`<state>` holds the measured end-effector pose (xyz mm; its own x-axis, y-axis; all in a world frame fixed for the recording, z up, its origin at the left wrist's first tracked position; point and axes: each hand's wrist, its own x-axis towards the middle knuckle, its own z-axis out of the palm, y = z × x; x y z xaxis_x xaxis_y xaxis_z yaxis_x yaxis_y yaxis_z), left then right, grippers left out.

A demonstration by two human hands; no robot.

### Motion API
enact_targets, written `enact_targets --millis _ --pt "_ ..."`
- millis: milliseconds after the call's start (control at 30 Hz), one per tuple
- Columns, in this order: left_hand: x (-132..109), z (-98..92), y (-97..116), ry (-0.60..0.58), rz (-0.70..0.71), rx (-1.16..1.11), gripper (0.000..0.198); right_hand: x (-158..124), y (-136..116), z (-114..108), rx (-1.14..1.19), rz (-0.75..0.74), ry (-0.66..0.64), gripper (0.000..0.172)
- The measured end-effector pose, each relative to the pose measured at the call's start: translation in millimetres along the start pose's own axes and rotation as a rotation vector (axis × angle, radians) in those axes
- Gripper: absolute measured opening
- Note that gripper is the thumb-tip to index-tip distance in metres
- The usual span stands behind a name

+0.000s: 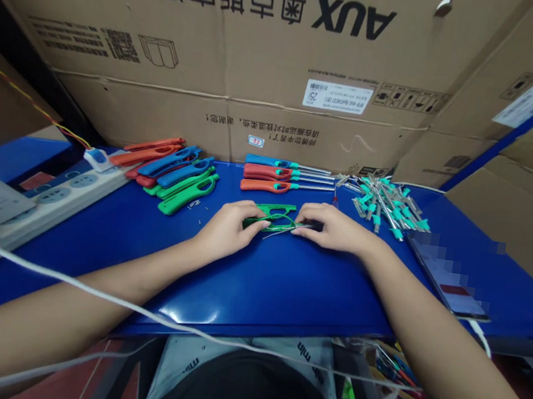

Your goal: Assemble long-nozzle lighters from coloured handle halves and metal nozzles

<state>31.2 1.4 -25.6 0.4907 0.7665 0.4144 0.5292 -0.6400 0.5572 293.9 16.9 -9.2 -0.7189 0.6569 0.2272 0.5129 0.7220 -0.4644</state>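
Note:
At the middle of the blue table, a green lighter casing [275, 210] lies between my hands. My left hand [231, 224] is closed around its left end, thumb and fingers pinching it. On the right, my right hand [331, 228] is closed with its fingertips beside the casing's other end. A thin grey wire [277, 234] runs out near the right fingertips. What exactly those fingers grip is partly hidden. Just behind stand three gas lighters with metal rods, blue [269, 160], red [265, 172] and orange [263, 186], laid in a row.
Orange, blue, red and green casings [183, 195] pile up at left near small metal bits [194, 204]. Several metal rods with teal parts [386, 205] heap at right. A phone [447, 282], a power strip [76, 191], a white cable [157, 317] and a cardboard wall [257, 48] surround.

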Motion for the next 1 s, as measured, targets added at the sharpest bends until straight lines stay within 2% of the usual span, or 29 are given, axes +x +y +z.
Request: enact_targets --millis 300,667,733,800,900,933,1000 --pt "-1.2 2.7 0.6 -0.025 -0.023 -0.02 0.015 2.9 -14.4 1.4 -0.283 -0.02 -0.023 0.022" --pt "-0.3 1.1 0.4 -0.155 0.072 0.079 0.024 -0.9 -10.9 -5.7 -0.168 0.015 -0.047 0.03" --pt "-1.2 2.7 0.7 -0.169 0.087 0.112 0.026 -0.3 -9.7 -7.6 -0.18 0.056 -0.015 0.033" --pt "-1.9 3.8 0.4 -0.169 0.088 0.128 0.028 -0.2 -6.5 -11.4 -0.265 0.191 0.112 0.032" --pt "-2.6 3.2 0.1 -0.163 0.087 0.152 0.03 -4.0 3.1 -21.2 -0.489 0.551 0.371 0.027" --pt "-2.8 2.2 0.6 -0.162 0.088 0.172 0.03 -6.5 7.2 -25.1 -0.556 0.677 0.4 0.026" --pt "-3.3 -0.9 2.7 -0.156 0.084 0.233 0.028 -12.7 15.5 -32.8 -0.654 0.918 0.355 0.027"
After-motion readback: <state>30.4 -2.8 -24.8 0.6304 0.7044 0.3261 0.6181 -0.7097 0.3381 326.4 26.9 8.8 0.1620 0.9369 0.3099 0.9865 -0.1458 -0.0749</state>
